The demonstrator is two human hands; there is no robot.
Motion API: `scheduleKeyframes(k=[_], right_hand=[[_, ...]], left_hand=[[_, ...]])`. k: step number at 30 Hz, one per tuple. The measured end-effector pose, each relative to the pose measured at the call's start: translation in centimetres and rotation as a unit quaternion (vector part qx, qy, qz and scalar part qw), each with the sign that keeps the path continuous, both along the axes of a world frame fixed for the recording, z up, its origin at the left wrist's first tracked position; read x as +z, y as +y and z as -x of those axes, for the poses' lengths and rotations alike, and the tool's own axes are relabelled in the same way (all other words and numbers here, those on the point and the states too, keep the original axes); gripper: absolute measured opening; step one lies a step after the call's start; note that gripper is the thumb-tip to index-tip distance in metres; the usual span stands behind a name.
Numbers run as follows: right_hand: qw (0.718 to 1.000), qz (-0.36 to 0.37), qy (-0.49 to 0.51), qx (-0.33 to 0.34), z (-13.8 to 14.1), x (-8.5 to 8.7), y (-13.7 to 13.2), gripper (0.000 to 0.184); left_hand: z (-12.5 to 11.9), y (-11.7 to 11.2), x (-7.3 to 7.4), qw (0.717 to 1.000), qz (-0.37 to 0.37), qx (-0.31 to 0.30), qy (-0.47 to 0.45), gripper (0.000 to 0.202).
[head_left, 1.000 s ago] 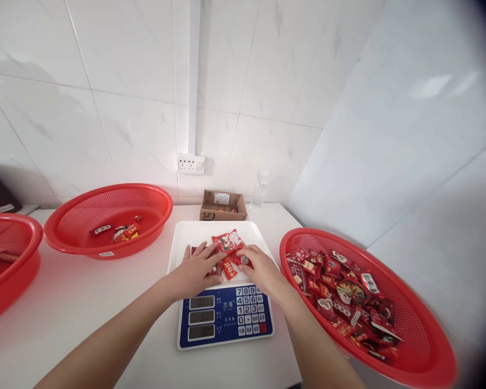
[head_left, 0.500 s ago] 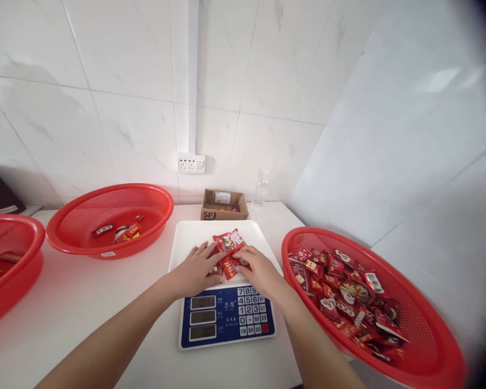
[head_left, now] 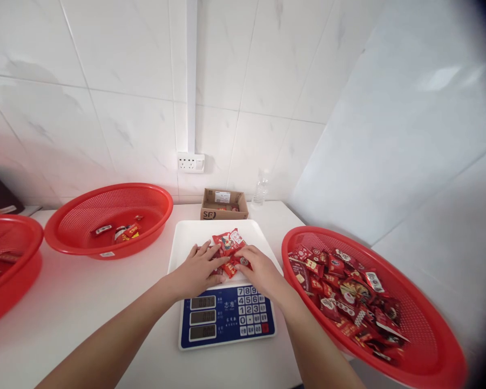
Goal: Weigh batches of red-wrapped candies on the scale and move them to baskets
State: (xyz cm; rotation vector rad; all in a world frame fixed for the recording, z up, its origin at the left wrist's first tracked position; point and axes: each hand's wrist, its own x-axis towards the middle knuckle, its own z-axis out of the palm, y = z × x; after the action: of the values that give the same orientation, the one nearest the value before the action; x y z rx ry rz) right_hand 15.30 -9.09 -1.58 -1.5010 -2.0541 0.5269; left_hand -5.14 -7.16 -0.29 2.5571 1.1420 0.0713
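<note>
A small heap of red wrapped candies (head_left: 229, 241) lies on the white pan of a digital scale (head_left: 186, 237). From the left, my left hand (head_left: 198, 270) rests against the heap, its fingers spread and touching the wrappers. My right hand (head_left: 259, 267) curves in from the other side, thumb and fingers around a small red packet at the heap's right edge. Some candies are partly hidden under the fingers. Nearest me is the scale's blue panel (head_left: 229, 324) with number keys and three displays; the digits are hard to read.
At right stands a large red basket (head_left: 429, 335) full of wrapped candies. Two more red baskets, one (head_left: 65, 227) behind another (head_left: 20, 281), hold a few at left. A small cardboard box (head_left: 224, 215) and a clear plastic bottle (head_left: 261, 189) stand by the wall.
My hands and the candies have hardly moved. The top display's last digits have changed, and the view has shifted very slightly.
</note>
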Motion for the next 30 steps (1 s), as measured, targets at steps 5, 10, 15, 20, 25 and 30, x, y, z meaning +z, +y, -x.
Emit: scheduleKeyframes(k=[5,10,15,20,25,30], right_hand=[[1.0,-0.005,0.008,0.023,0.25,0.25,-0.38,0.019],[1.0,-0.008,-0.006,0.019,0.42,0.02,-0.29,0.019],[1.0,-0.007,0.001,0.016,0.71,-0.16,0.04,0.015],[1.0,-0.001,-0.002,0.014,0.56,0.15,-0.11,0.018],[1.0,0.007,-0.028,-0.009,-0.12,0.24,-0.14,0.026],[1.0,0.007,-0.026,-0.006,0.23,-0.03,0.13,0.025]], left_hand=[[-0.15,0.19,-0.41,1.0,-0.001,0.016,0.001,0.066],[-0.16,0.35,-0.7,1.0,-0.006,0.029,0.001,0.07],[-0.06,0.41,-0.85,1.0,-0.007,0.017,0.001,0.069],[0.05,0.32,-0.69,1.0,-0.013,0.006,0.004,0.059],[0.14,0.34,-0.54,1.0,-0.008,-0.002,0.012,0.059],[0.12,0.39,-0.59,1.0,-0.011,0.0,0.013,0.061]])
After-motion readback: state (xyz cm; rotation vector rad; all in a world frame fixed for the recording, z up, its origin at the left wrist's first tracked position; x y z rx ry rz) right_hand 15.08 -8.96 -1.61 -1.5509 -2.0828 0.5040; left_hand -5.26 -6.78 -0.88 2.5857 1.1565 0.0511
